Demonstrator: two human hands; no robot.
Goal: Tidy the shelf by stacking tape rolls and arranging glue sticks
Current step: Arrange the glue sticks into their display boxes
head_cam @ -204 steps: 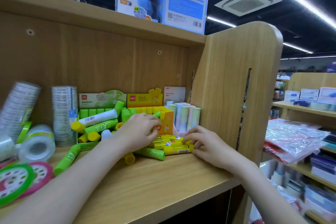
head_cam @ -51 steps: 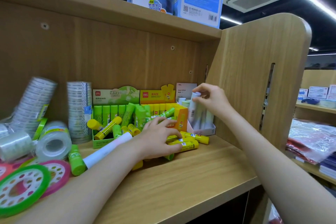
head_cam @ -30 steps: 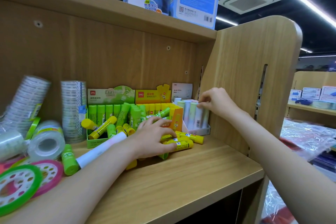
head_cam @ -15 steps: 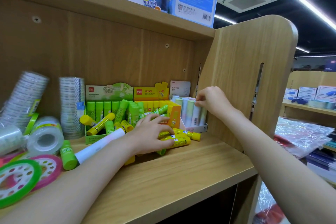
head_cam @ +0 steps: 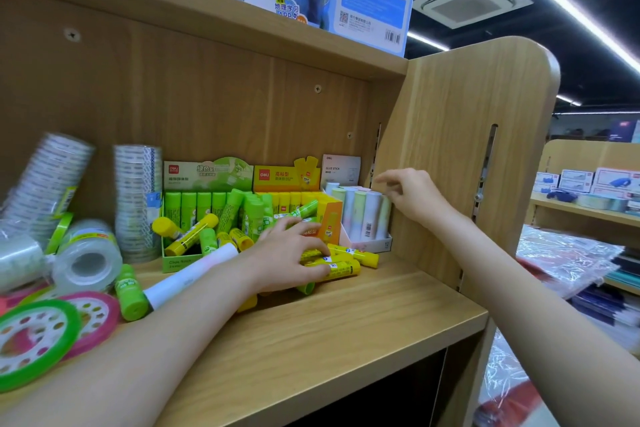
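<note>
Left hand [head_cam: 289,258] lying palm-down on the wooden shelf [head_cam: 346,322], fingers spread and gently curved, pressing on a loose pile of yellow glue sticks [head_cam: 341,263]; whether gripping any of them, cannot tell. Just beyond its fingertips, an orange display box [head_cam: 327,215] holding upright yellow sticks. Behind and to the left of that hand, a green display box [head_cam: 180,262] with green glue sticks [head_cam: 242,211] standing and leaning in it, yellow ones lying across them. Under the left forearm, a long white glue stick [head_cam: 190,276] lying flat, with a short green glue stick [head_cam: 130,291] beside it.

Right hand [head_cam: 412,196] hovering loose and holding nothing, fingers lightly bent, just right of and above a white tray of pastel glue sticks [head_cam: 363,215] standing upright against the shelf's side panel [head_cam: 467,149].

Far left of the left arm: two tall stacks of clear tape rolls [head_cam: 136,198], one leaning, one upright; single clear tape rolls [head_cam: 86,258] lying on their sides; a green tape ring [head_cam: 34,343] overlapping a pink tape ring [head_cam: 98,319] at the shelf's front edge.
</note>
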